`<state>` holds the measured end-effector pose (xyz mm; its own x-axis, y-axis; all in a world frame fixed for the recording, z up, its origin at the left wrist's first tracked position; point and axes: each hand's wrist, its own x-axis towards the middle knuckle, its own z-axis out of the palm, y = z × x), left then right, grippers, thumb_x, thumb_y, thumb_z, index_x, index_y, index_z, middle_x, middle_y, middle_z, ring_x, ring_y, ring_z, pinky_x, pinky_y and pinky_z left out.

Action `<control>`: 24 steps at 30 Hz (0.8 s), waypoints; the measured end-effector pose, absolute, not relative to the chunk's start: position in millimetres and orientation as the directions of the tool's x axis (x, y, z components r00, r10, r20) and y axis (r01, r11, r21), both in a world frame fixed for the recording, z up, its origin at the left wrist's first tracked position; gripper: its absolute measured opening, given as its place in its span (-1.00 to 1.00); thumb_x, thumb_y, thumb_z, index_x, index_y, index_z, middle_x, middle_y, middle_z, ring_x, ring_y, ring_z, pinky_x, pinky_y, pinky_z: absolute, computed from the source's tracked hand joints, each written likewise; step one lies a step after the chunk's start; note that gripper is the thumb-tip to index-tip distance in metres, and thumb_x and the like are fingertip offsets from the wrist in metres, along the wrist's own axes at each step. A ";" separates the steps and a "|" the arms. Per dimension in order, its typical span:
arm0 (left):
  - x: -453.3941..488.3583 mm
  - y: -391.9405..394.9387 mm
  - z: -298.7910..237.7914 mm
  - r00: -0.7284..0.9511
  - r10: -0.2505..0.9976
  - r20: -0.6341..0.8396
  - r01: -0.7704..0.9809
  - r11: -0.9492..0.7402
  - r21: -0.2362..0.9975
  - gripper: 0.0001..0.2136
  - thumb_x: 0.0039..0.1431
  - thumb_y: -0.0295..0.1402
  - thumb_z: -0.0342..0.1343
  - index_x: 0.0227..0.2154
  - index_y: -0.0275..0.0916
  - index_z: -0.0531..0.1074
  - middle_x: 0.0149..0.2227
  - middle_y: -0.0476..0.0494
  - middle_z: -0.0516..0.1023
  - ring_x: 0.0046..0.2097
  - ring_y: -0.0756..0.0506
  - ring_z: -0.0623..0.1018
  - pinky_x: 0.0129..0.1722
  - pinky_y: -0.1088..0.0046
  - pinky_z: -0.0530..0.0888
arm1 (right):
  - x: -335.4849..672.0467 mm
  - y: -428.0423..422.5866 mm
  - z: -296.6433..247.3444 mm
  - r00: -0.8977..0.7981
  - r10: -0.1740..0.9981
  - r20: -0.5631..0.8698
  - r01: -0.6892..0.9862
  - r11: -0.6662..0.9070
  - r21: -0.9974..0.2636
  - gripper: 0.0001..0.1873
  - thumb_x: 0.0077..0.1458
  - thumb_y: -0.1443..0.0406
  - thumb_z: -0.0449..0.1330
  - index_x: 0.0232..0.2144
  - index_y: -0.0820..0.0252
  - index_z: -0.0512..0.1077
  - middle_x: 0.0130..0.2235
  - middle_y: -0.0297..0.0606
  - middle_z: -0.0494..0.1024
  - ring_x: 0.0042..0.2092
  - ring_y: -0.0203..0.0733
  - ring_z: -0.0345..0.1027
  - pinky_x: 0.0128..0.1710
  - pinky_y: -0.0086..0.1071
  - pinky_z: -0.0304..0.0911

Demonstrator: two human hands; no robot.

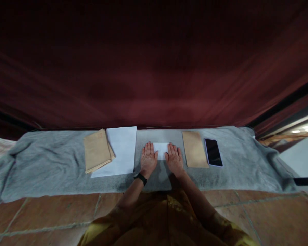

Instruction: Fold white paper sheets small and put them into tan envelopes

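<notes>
A small white sheet of paper (161, 150), perhaps folded, lies flat on the grey cloth (66, 182) in front of me. My left hand (148, 158) rests flat over its left edge, fingers stretched away from me. Over the right edge lies my right hand (174, 158), also flat with fingers extended. Both thumbs point inward onto the paper. Right of my right hand is a single brown envelope (195, 150). Larger white sheets (123, 150) lie left of my left hand, partly covered by a stack of brown envelopes (97, 152).
A phone (214, 152) with a dark screen and pale purple edge lies right of the single envelope. Dark red fabric (154, 78) rises behind the cloth-covered surface. Terracotta floor tiles (53, 212) show at the near side. A white panel (301, 160) stands at far right.
</notes>
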<state>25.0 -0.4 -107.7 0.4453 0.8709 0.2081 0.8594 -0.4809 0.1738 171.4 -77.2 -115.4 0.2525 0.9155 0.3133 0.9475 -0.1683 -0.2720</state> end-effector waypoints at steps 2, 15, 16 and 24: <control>21.7 -0.4 -108.4 0.449 0.870 0.204 0.860 -0.483 0.164 -0.43 0.47 -0.22 -0.23 0.39 -0.49 0.11 0.44 -0.45 0.13 0.47 -0.25 0.12 0.43 0.08 0.13 | 167.8 -73.6 -113.2 0.273 0.910 0.312 0.941 -0.184 -0.285 -0.43 0.44 0.23 -0.10 0.38 0.42 0.18 0.38 0.09 0.26 0.39 0.12 0.13 0.39 0.11 -0.05; 20.4 -0.4 -110.4 0.478 0.856 0.197 0.845 -0.509 0.161 -0.46 0.46 -0.27 -0.20 0.41 -0.41 0.11 0.46 -0.45 0.06 0.48 -0.29 0.09 0.42 0.00 0.12 | 156.3 -66.0 -117.3 0.163 0.942 0.294 0.961 -0.084 -0.264 -0.40 0.45 0.17 -0.04 0.39 0.38 0.15 0.41 0.07 0.21 0.42 0.06 0.08 0.40 0.03 -0.02; 20.8 -0.5 -110.8 0.474 0.857 0.200 0.846 -0.507 0.167 -0.45 0.47 -0.26 -0.21 0.41 -0.42 0.10 0.46 -0.46 0.06 0.48 -0.29 0.09 0.42 0.00 0.12 | 160.6 -68.3 -117.8 0.179 0.938 0.297 0.960 -0.101 -0.260 -0.39 0.45 0.17 -0.04 0.40 0.39 0.14 0.40 0.07 0.21 0.42 0.07 0.08 0.39 0.04 -0.02; 23.1 0.6 -112.9 0.447 0.866 0.224 0.851 -0.488 0.192 -0.41 0.46 -0.17 -0.21 0.41 -0.43 0.10 0.43 -0.43 0.16 0.47 -0.27 0.13 0.42 0.02 0.15 | 172.6 -76.2 -118.7 0.233 0.906 0.352 0.959 -0.155 -0.236 -0.41 0.47 0.17 -0.11 0.39 0.36 0.15 0.38 0.06 0.27 0.39 0.10 0.14 0.38 0.14 -0.08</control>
